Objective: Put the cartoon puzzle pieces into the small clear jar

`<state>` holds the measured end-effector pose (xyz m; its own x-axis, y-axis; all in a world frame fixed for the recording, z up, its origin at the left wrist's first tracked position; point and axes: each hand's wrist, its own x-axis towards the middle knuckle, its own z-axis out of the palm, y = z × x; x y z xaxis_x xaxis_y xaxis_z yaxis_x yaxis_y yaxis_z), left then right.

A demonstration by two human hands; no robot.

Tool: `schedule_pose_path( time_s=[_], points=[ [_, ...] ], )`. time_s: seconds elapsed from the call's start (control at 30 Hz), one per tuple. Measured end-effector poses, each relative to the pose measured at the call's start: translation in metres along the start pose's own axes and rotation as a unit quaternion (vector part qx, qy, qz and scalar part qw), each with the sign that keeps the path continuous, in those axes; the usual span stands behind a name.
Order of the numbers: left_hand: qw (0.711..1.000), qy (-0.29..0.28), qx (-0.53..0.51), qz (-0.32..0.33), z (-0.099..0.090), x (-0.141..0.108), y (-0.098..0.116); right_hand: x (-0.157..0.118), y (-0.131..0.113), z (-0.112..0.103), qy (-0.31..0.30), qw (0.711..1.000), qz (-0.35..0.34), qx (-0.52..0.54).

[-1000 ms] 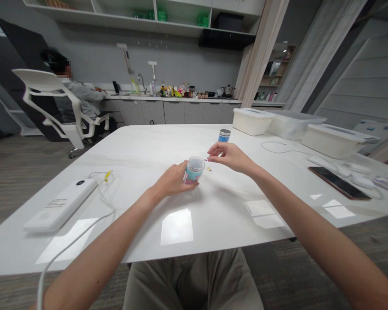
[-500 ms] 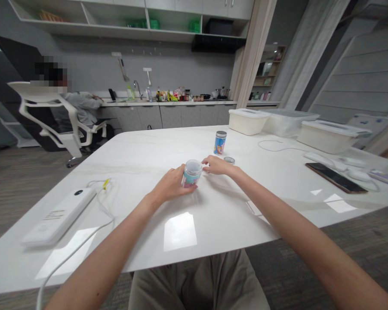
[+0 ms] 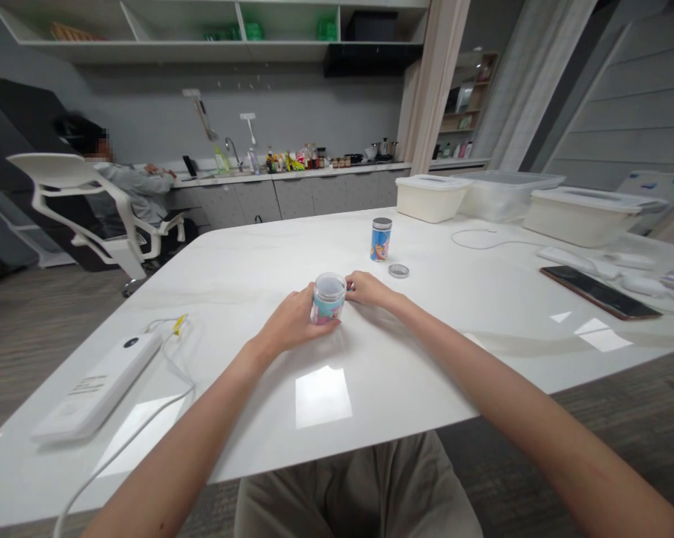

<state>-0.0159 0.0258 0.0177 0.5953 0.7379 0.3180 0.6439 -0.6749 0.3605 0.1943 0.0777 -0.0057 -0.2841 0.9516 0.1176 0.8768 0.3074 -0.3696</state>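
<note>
My left hand is wrapped round a clear jar with a teal and pink label. The jar has no lid on and its round mouth faces up. Close against the jar's right side is my right hand, its fingers pinched together. A small dark bit shows at those fingertips, too small to name. Beyond the right hand a round silver-rimmed lid lies flat on the table. Behind that lid stands a blue printed jar, upright with its grey lid on.
On the white table, a long white device with a cable lies at left. A dark phone and white chargers lie at right, lidded bins behind. A person sits in a white chair at far left.
My right hand's fingers have closed into a pinch beside the jar, with a small dark bit now showing there. My left hand keeps its hold. The camera view has shifted slightly.
</note>
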Motion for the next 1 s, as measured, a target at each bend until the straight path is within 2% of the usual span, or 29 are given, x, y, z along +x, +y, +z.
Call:
schedule_pose_path(
  time_s=[0.4,1.0],
  points=[
    [1.0,0.011,0.007,0.001,-0.0004,-0.0008,-0.005,0.0032,0.0066,-0.0051,-0.046,0.996,0.017,0.077],
    [1.0,-0.003,0.012,0.003,-0.0007,-0.0003,-0.0039,-0.0035,0.0029,-0.0096,-0.052,0.987,0.012,0.153]
  ],
)
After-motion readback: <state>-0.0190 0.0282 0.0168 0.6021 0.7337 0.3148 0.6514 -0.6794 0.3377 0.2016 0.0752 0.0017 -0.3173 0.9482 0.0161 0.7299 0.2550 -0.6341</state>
